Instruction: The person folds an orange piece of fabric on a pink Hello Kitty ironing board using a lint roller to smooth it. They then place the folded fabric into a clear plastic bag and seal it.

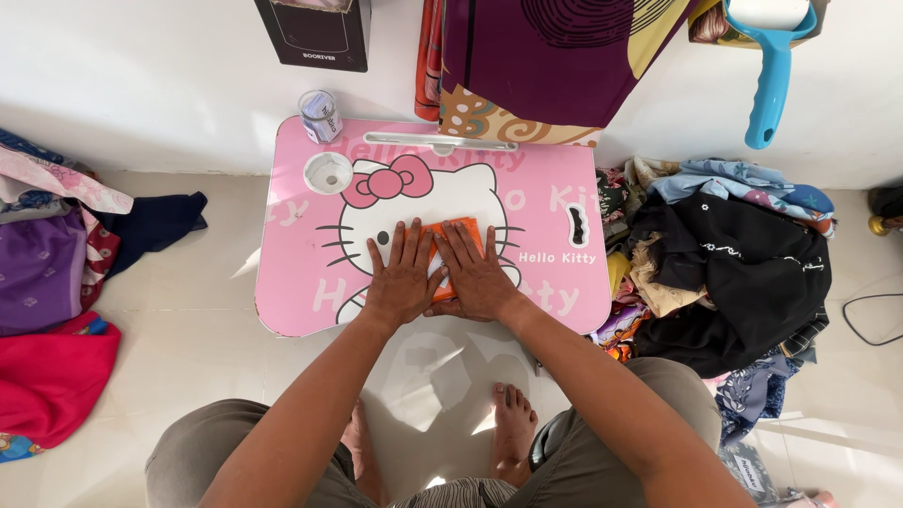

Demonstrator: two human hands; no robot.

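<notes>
A small pink lap table with a cartoon cat picture stands on the pale floor in front of me. A folded orange cloth lies at its middle. My left hand rests flat on the cloth's left part, fingers spread. My right hand presses flat on its right part, beside the left hand. Most of the cloth is hidden under both palms.
A small clear jar stands at the table's far left corner, by a round cup recess. Heaps of clothes lie right and left. Patterned fabric and a blue-handled tool hang at the wall. My bare feet are under the table's near edge.
</notes>
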